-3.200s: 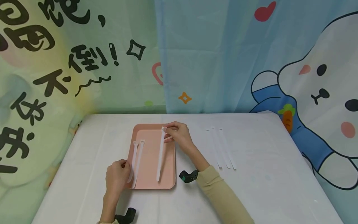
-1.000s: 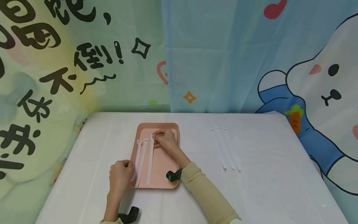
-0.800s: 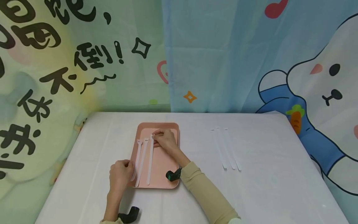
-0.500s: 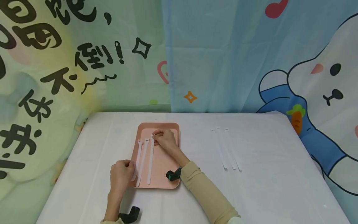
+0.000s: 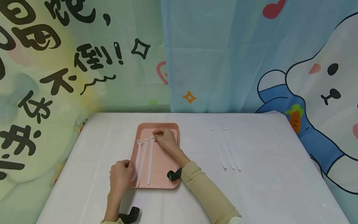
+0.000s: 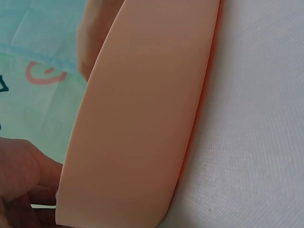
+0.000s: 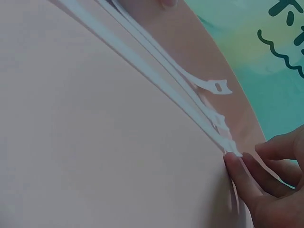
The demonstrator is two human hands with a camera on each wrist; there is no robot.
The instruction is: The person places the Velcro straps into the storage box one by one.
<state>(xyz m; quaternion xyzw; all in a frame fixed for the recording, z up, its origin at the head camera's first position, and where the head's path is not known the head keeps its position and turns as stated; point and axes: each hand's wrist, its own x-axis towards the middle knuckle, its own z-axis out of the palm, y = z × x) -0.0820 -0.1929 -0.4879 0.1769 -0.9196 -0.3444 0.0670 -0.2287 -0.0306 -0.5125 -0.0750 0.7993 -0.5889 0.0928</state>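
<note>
Three white slotted cable straps lie side by side in a pink tray (image 5: 166, 165): a left strap (image 5: 137, 158), a middle strap (image 5: 142, 162) and a right strap (image 5: 150, 161). My left hand (image 5: 120, 174) grips the tray's left rim; in the left wrist view its fingers bend at the pink wall (image 6: 142, 114). Over the tray's far part, my right hand (image 5: 166, 140) is at the slotted head of the right strap. In the right wrist view the thumb tip touches that strap's end (image 7: 232, 145), while the index finger stands apart from it.
More white straps (image 5: 230, 152) lie on the white tablecloth (image 5: 268, 161) to the right of the tray. A printed curtain (image 5: 201, 62) hangs behind the table's far edge. Black cameras sit on both wrists.
My right hand has carried the right strap leftward and laid it beside the other two. Its fingers have since eased off the strap's head. The left hand stays at the tray's rim.
</note>
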